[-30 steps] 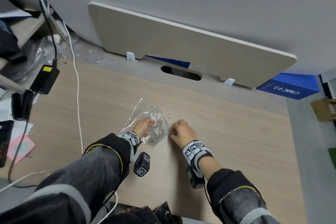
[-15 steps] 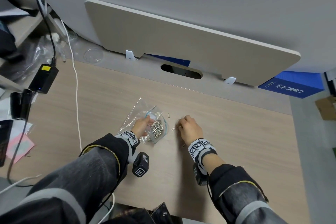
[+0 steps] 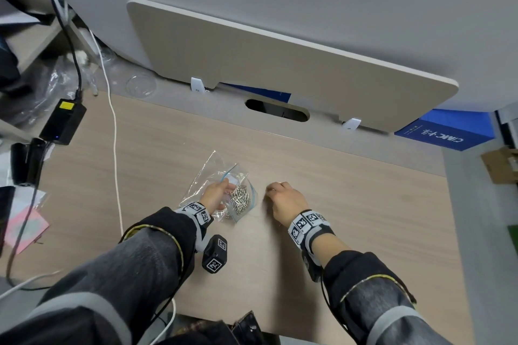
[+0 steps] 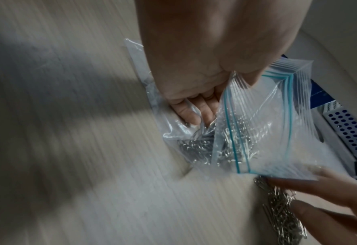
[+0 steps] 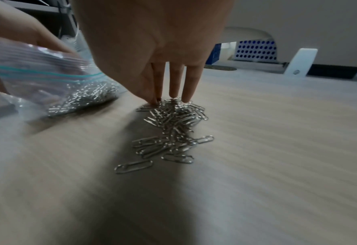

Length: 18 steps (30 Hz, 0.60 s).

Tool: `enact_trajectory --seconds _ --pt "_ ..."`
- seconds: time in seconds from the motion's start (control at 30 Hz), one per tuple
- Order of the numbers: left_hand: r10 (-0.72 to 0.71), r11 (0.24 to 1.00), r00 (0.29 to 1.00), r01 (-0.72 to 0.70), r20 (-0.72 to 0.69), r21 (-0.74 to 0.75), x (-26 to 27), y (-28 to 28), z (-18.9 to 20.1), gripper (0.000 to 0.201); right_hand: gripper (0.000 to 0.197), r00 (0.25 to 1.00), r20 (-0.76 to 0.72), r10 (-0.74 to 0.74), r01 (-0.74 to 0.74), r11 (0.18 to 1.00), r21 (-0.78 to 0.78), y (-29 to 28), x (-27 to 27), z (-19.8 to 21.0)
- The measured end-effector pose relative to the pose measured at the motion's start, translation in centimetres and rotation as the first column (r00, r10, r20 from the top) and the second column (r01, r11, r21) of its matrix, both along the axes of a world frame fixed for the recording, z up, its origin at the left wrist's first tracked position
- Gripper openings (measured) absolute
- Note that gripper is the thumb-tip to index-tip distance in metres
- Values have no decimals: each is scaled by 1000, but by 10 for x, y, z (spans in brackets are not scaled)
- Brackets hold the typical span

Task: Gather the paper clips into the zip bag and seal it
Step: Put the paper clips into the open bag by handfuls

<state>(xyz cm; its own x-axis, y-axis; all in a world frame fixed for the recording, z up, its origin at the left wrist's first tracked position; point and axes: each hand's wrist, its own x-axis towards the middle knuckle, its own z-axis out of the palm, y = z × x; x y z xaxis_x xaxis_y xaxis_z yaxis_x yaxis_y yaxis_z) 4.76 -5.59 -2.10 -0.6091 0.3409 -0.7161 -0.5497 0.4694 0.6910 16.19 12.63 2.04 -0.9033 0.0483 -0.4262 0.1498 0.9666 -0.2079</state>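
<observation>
We see a pale wood-grain surface point(image 3: 350, 218) carrying everything here; near its middle lies a clear zip bag point(image 3: 224, 190) with a blue seal strip, its lower part resting on the wood with paper clips inside; just to the right of the bag a loose heap of paper clips point(image 5: 173, 129) lies directly on the surface, a few strays spread toward the near edge; along the left side we find a white cable point(image 3: 114, 148) trailing across the wood, and a black power adapter point(image 3: 63, 120) with a yellow label sits at the far left corner.
</observation>
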Motion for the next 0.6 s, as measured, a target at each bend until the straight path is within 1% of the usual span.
enact_trajectory --seconds 0.03,0.1,0.17,0.2,0.3,0.37,0.5,0.6 --pt "-8 1000 1000 8 -1 -2 -1 0 0 40 42 999 -10 -33 33 999 1 4 2 2" --pt "-22 1000 1000 22 -6 -5 -2 -1 0 40 41 989 -46 -138 138 990 -16 13 6 6" --pt "-28 1000 1000 28 -10 -3 -2 -1 -1 41 47 972 -69 -224 222 974 -39 20 8 7" --pt "-29 1000 1000 29 -13 -3 -2 -1 -1 41 53 972 -38 -231 230 972 -42 22 9 7" --pt "-34 999 999 34 -12 -5 -1 -1 0 41 74 985 116 -131 133 991 -8 20 11 6" --pt "-33 999 999 33 -2 -1 -1 -1 1 41 78 987 145 -74 74 997 3 15 17 5" --pt "-13 1000 1000 13 6 4 -1 0 4 41 69 990 138 -26 25 1000 8 10 32 4" --pt "-16 1000 1000 16 11 10 0 0 7 41 57 993 115 -38 38 999 6 10 39 3"
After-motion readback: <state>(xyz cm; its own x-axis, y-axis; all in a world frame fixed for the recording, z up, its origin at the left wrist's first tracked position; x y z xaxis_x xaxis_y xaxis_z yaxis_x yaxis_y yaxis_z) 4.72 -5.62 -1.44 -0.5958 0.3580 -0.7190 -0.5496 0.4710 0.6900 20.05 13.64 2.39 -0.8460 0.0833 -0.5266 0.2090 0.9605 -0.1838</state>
